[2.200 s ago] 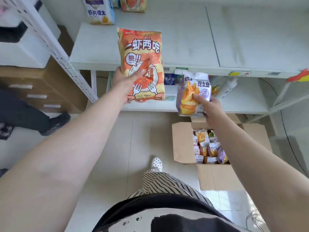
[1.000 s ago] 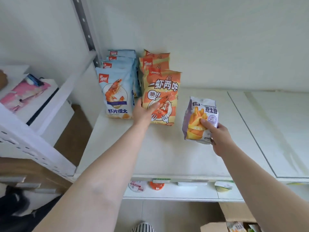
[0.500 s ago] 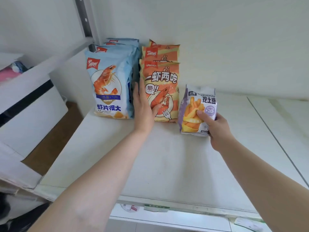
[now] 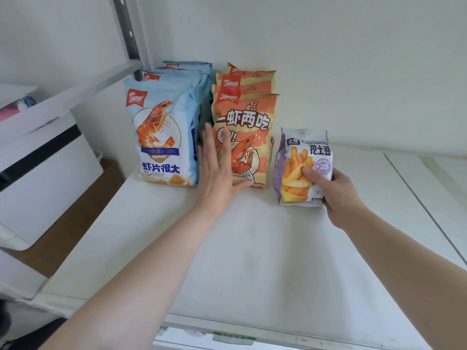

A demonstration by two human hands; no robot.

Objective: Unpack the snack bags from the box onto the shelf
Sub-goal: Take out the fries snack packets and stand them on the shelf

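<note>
On the white shelf a row of blue shrimp-chip bags stands at the back left, with a row of orange shrimp snack bags right beside it. My left hand lies flat with straight fingers against the front orange bag, at the gap between the two rows. My right hand grips a small purple potato-stick bag at its lower right, thumb on the front; the bag stands upright on the shelf just right of the orange row. The box is out of view.
A grey perforated shelf upright rises at the back left. A white box-shaped unit with a black stripe sits to the left, off the shelf. The wall closes off the back. The shelf board stretches bare to the right and toward its front edge.
My left hand has released the orange bag, which now stands in its row, and lies flat against it. My right hand has set the purple bag down beside the orange row.
</note>
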